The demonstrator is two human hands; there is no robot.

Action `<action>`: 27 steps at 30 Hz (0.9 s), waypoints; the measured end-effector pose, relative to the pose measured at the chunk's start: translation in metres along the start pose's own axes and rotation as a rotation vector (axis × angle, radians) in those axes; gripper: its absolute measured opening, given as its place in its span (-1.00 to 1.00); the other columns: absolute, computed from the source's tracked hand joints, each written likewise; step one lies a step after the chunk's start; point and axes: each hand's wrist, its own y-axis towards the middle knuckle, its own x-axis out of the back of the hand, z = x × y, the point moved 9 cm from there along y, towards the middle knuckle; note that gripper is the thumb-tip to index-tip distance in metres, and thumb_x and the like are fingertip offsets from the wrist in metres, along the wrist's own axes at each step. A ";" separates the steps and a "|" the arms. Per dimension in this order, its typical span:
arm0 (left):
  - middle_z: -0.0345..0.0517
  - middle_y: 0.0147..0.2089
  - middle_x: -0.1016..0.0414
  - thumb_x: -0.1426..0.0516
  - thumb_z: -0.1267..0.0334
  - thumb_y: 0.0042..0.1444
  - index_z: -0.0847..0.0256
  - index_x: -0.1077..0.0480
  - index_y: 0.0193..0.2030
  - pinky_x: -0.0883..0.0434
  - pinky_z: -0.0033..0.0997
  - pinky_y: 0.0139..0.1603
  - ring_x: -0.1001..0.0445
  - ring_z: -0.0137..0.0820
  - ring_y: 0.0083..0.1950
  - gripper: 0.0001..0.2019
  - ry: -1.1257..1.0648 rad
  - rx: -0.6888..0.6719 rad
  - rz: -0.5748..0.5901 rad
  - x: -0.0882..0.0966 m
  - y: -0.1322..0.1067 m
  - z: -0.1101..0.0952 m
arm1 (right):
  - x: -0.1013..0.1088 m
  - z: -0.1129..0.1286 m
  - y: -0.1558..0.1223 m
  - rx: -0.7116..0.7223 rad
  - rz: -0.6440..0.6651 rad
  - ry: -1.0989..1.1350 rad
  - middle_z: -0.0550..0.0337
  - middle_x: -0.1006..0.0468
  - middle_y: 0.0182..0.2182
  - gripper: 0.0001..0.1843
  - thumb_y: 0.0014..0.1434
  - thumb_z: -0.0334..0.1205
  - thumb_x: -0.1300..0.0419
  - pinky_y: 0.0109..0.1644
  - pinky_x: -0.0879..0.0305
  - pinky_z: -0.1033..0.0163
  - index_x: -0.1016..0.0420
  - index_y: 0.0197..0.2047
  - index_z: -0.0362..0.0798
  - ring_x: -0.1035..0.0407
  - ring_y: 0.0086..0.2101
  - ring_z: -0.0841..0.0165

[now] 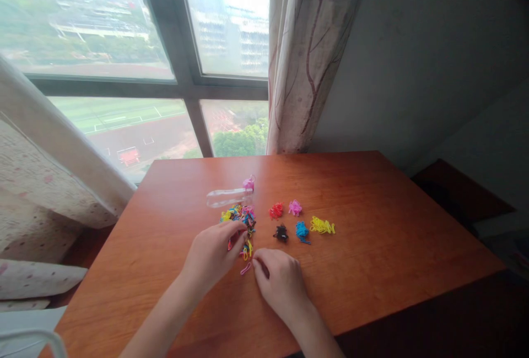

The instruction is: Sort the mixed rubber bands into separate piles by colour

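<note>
My left hand (217, 248) reaches over a mixed pile of small elastic bands (237, 213) in yellow, blue, pink, black and other colours. Its thumb and fingers are pinched together at the pile's right side, and anything between them is too small to make out. Lower and to the right, my right hand (283, 278) rests by the table surface with its fingers curled and the tips pressed together; whether they hold a band is hidden. Just left of those fingertips lies a single pink elastic band (246, 268).
Sorted heaps of red bands (276, 210), pink bands (295, 207), black bands (281, 233), blue bands (302, 231) and yellow bands (322, 226) lie right of the pile. Behind it lies a clear plastic container (228, 198) with a pink top (248, 183). The wooden table (372, 226) meets a window.
</note>
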 end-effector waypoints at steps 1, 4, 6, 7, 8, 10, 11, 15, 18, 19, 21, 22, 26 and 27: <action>-0.19 -0.34 -0.57 -0.03 0.17 0.26 0.11 -0.48 -0.19 -0.30 -0.47 -0.34 -0.51 -0.38 -0.35 -0.79 -0.023 -0.001 0.006 -0.004 -0.009 0.003 | 0.000 0.001 0.000 0.003 0.000 -0.004 0.29 -0.54 -0.41 -0.86 0.24 -0.37 -0.11 -0.31 -0.02 0.30 -0.43 -0.32 0.03 -0.40 -0.37 0.38; -0.20 -0.32 -0.57 -0.03 0.19 0.27 0.10 -0.48 -0.16 -0.32 -0.48 -0.32 -0.51 -0.40 -0.35 -0.80 -0.067 -0.005 0.015 -0.015 -0.032 0.010 | 0.000 0.002 -0.001 0.008 0.000 -0.011 0.31 -0.53 -0.43 -0.85 0.25 -0.37 -0.10 -0.31 -0.01 0.30 -0.41 -0.34 0.03 -0.38 -0.39 0.40; -0.20 -0.32 -0.56 -0.04 0.20 0.26 0.08 -0.47 -0.14 -0.32 -0.49 -0.33 -0.52 -0.39 -0.34 -0.81 -0.064 -0.012 0.037 -0.024 -0.044 0.011 | 0.000 0.002 -0.001 0.013 0.001 -0.009 0.31 -0.52 -0.43 -0.85 0.26 -0.37 -0.10 -0.31 -0.01 0.30 -0.41 -0.33 0.03 -0.38 -0.39 0.40; -0.21 -0.33 -0.56 -0.04 0.20 0.26 0.07 -0.47 -0.14 -0.32 -0.50 -0.34 -0.52 -0.39 -0.34 -0.82 -0.054 -0.016 0.055 -0.029 -0.049 0.010 | 0.000 0.002 -0.001 0.015 0.002 -0.009 0.31 -0.52 -0.42 -0.85 0.26 -0.37 -0.10 -0.31 -0.01 0.30 -0.41 -0.32 0.03 -0.38 -0.39 0.40; -0.22 -0.35 -0.55 -0.05 0.20 0.25 0.06 -0.47 -0.14 -0.32 -0.50 -0.35 -0.51 -0.38 -0.35 -0.83 -0.041 -0.018 0.074 -0.034 -0.053 0.009 | 0.000 0.003 -0.002 0.016 0.003 -0.011 0.31 -0.52 -0.43 -0.86 0.25 -0.37 -0.11 -0.31 -0.01 0.30 -0.42 -0.32 0.03 -0.38 -0.39 0.40; -0.22 -0.35 -0.55 -0.06 0.21 0.24 0.05 -0.46 -0.15 -0.34 -0.50 -0.34 -0.51 -0.38 -0.36 -0.84 -0.010 -0.019 0.102 -0.042 -0.059 0.008 | 0.000 0.002 -0.002 0.013 0.005 -0.022 0.32 -0.52 -0.43 -0.85 0.25 -0.38 -0.12 -0.31 -0.01 0.30 -0.41 -0.33 0.03 -0.38 -0.39 0.40; -0.21 -0.33 -0.55 -0.05 0.22 0.25 0.05 -0.46 -0.16 -0.35 -0.49 -0.32 -0.52 -0.37 -0.34 -0.84 0.004 -0.018 0.106 -0.044 -0.061 0.008 | 0.000 0.002 -0.002 0.011 0.004 -0.029 0.32 -0.52 -0.44 -0.85 0.24 -0.38 -0.12 -0.32 0.00 0.29 -0.41 -0.34 0.03 -0.38 -0.40 0.41; -0.16 -0.23 -0.59 0.03 0.29 0.28 0.05 -0.45 -0.16 -0.39 -0.45 -0.25 -0.57 -0.33 -0.23 -0.78 0.027 -0.046 0.100 -0.046 -0.059 0.007 | 0.000 0.003 -0.001 0.016 0.002 -0.038 0.32 -0.53 -0.42 -0.85 0.25 -0.38 -0.12 -0.32 0.00 0.30 -0.42 -0.33 0.03 -0.38 -0.40 0.42; -0.15 -0.21 -0.59 0.02 0.32 0.27 0.06 -0.45 -0.17 -0.40 -0.44 -0.23 -0.58 -0.31 -0.21 -0.78 0.046 -0.052 0.072 -0.040 -0.053 0.009 | 0.000 0.003 -0.001 0.017 0.003 -0.039 0.33 -0.53 -0.42 -0.85 0.24 -0.39 -0.12 -0.32 0.00 0.30 -0.42 -0.33 0.03 -0.38 -0.41 0.42; -0.15 -0.22 -0.59 0.02 0.32 0.26 0.07 -0.45 -0.18 -0.40 -0.44 -0.24 -0.58 -0.31 -0.21 -0.79 0.054 -0.047 0.057 -0.038 -0.051 0.011 | 0.000 0.002 -0.001 0.015 0.002 -0.043 0.33 -0.53 -0.43 -0.85 0.24 -0.39 -0.12 -0.32 0.01 0.29 -0.42 -0.33 0.03 -0.37 -0.41 0.42; -0.15 -0.23 -0.59 0.00 0.32 0.25 0.08 -0.45 -0.20 -0.40 -0.46 -0.28 -0.58 -0.32 -0.24 -0.80 0.065 -0.036 0.024 -0.034 -0.049 0.014 | -0.001 0.002 -0.001 0.010 0.000 -0.049 0.33 -0.52 -0.44 -0.84 0.24 -0.40 -0.12 -0.33 0.01 0.29 -0.41 -0.35 0.03 -0.37 -0.41 0.41; -0.15 -0.24 -0.59 0.00 0.32 0.25 0.08 -0.45 -0.21 -0.39 -0.46 -0.29 -0.58 -0.33 -0.25 -0.80 0.066 -0.035 0.008 -0.032 -0.049 0.015 | -0.001 0.001 -0.001 0.009 -0.001 -0.051 0.33 -0.52 -0.44 -0.84 0.24 -0.40 -0.12 -0.32 0.01 0.29 -0.41 -0.35 0.03 -0.37 -0.41 0.41; -0.16 -0.25 -0.60 0.01 0.29 0.27 0.08 -0.45 -0.18 -0.39 -0.48 -0.30 -0.57 -0.35 -0.26 -0.80 0.049 -0.048 -0.046 -0.030 -0.051 0.016 | 0.000 0.003 -0.001 0.013 0.001 -0.060 0.32 -0.52 -0.44 -0.84 0.24 -0.39 -0.11 -0.33 0.00 0.30 -0.42 -0.34 0.02 -0.38 -0.41 0.41; -0.16 -0.24 -0.60 0.00 0.29 0.27 0.08 -0.45 -0.17 -0.40 -0.48 -0.29 -0.57 -0.36 -0.26 -0.80 0.044 -0.051 -0.058 -0.029 -0.052 0.016 | 0.000 0.003 -0.001 0.016 0.000 -0.064 0.31 -0.53 -0.44 -0.84 0.24 -0.39 -0.10 -0.33 -0.01 0.31 -0.42 -0.34 0.02 -0.38 -0.41 0.41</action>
